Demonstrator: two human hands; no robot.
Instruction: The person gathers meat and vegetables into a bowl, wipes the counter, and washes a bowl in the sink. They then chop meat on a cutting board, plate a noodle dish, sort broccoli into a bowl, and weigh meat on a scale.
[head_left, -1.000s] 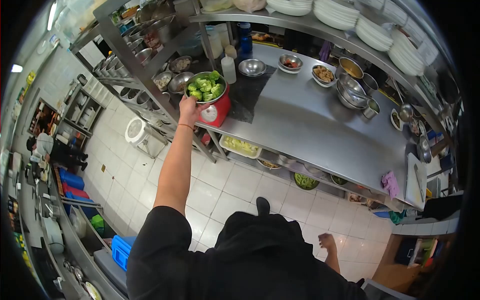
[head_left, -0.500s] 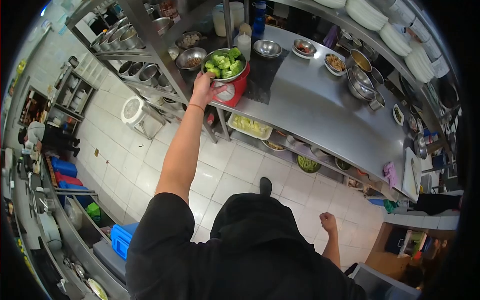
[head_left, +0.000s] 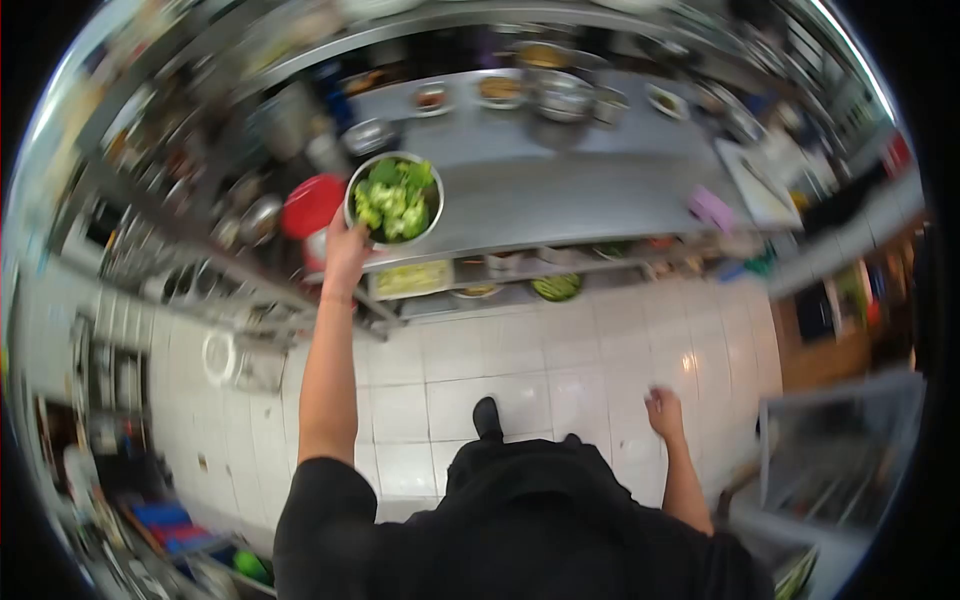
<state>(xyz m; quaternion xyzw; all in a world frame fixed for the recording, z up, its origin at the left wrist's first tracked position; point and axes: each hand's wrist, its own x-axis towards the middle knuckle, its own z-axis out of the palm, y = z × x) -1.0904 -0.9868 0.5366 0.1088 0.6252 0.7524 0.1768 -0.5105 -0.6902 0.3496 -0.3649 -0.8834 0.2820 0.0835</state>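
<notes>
Left fingers: the left hand (head_left: 347, 248) pinches the bowl (head_left: 440, 203) at 1 place, the near-left rim; the fingertips are partly hidden.
Broccoli (head_left: 395, 202): heaped in the bowl; florets reach the rim on the far right.
Bowl position: just right of the red scale (head_left: 313, 207), over the front edge of the counter (head_left: 620, 192); contact with the counter cannot be confirmed.
Tilt risk: with 1 hand gripping 1 side, the unsupported far side may dip and spill broccoli onto the counter or floor (head_left: 455, 410).
Slip risk: a loose pinch may let the rim turn between the fingers.
Knock risk: too low a path may catch the base on the counter edge.
Bowl direction: mouth up; the rim is round, so no long axis applies.
Right hand (head_left: 663, 412): well apart from the bowl; fingers bent, blurred, nothing visible in them; full closure cannot be determined.
</notes>
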